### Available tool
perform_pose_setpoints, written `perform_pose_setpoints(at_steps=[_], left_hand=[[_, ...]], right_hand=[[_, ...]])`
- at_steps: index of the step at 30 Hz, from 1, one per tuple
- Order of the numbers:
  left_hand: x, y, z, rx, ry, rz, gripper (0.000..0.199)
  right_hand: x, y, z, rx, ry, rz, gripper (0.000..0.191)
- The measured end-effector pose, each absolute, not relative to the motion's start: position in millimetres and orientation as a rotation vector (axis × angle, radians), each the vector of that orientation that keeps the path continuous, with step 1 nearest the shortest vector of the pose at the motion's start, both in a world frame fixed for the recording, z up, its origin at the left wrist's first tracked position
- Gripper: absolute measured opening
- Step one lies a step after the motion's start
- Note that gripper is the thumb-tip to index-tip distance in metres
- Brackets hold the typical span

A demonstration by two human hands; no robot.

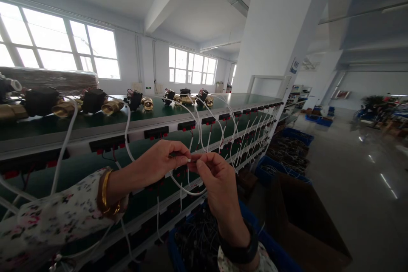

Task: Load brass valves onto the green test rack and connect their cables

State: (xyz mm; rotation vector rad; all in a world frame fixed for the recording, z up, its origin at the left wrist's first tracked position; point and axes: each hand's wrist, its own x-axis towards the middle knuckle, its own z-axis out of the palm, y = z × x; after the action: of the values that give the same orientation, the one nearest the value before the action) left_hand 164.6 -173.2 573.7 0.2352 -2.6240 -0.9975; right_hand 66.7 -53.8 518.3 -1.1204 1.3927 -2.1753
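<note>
Both hands meet in front of the shelf edge at mid-view. My left hand (165, 157) pinches a small white end between thumb and forefinger, seemingly the end of a white cable (188, 192) that loops below. Fingertips of my right hand (219, 178) are pressed together just beside it; what they hold is too small to make out. Behind the hands, black terminal blocks with red levers (186, 125) line the shelf edge. Brass valves with black actuators (111, 105) stand on the green shelf top (153, 117), white cables hanging from them.
Below the right hand is a blue crate (174, 242) full of dark parts and cables. An open cardboard box (315, 221) stands to its right, with more blue crates (296, 136) along the shelf. A white pillar (277, 29) rises behind the shelf's far end.
</note>
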Motion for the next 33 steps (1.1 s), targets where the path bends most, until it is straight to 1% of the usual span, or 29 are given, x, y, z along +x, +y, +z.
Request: perform_pose_setpoints(at_steps=[5,12,21,25,33], left_hand=[[165.1,-175.1,570.4,0.226,-2.611,-1.006,0.021],[164.3,-176.6,565.9,0.208,-2.594,-0.996,0.02],[167.4,-168.5,570.8,0.226,-2.529,-1.25,0.018],[166.3,-170.5,568.5,0.197,-2.533,-1.222,0.019],[164.2,-173.1,562.7,0.189,-2.557,-1.129,0.019]], right_hand=[[68.9,-54.0,518.8,-1.1,1.461,-2.191,0.006],[74.1,-55.9,514.8,-1.196,1.668,-2.232,0.005],[74.3,-54.1,511.8,-1.152,1.582,-2.221,0.006],[75.1,-52.2,511.6,-1.126,1.555,-2.231,0.007],[79.1,-54.6,508.2,-1.176,1.696,-2.269,0.005]])
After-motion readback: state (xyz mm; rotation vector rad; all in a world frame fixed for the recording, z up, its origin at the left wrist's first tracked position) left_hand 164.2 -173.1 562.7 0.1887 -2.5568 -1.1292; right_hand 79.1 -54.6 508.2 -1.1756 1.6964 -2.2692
